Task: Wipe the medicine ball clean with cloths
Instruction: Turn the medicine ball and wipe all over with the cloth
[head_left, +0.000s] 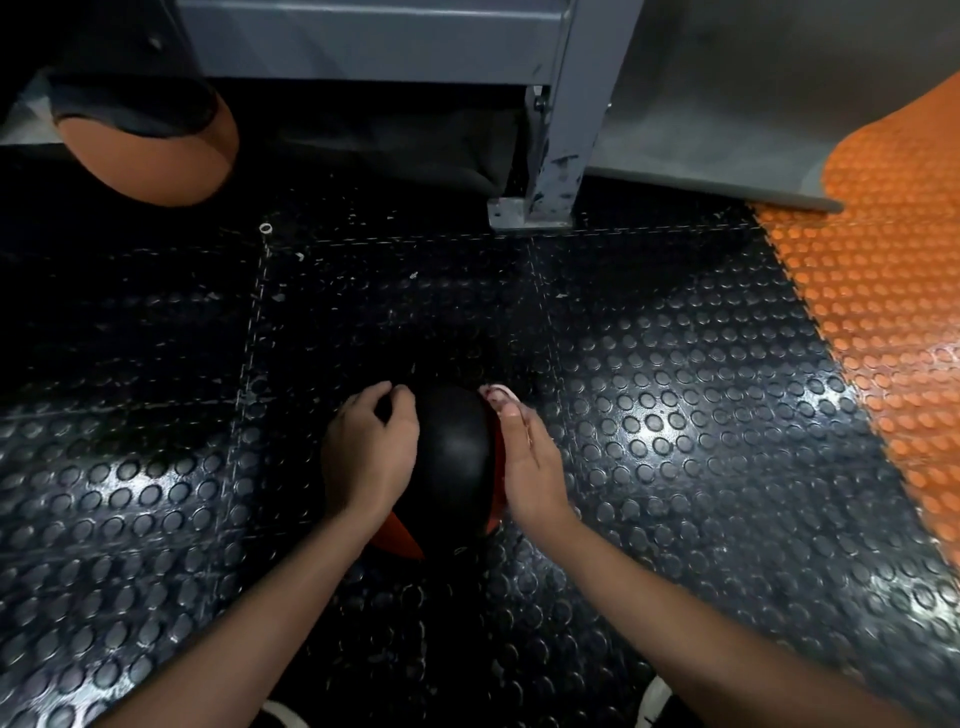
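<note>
A black medicine ball (454, 457) with orange panels rests on the studded black floor, low in the middle of the head view. My left hand (371, 452) is curled over its left side, gripping it. My right hand (527, 462) lies flat against the ball's right side, pressing a pale, stained cloth (496, 397) onto it. Only the cloth's edge shows past my fingertips; the rest is hidden under my palm.
A second black-and-orange ball (150, 150) sits at the upper left under a grey metal rack. The rack's leg and bolted foot plate (532, 215) stand just beyond the ball. Orange studded matting (883, 312) runs along the right. A grey mat edge (727, 171) lies at upper right.
</note>
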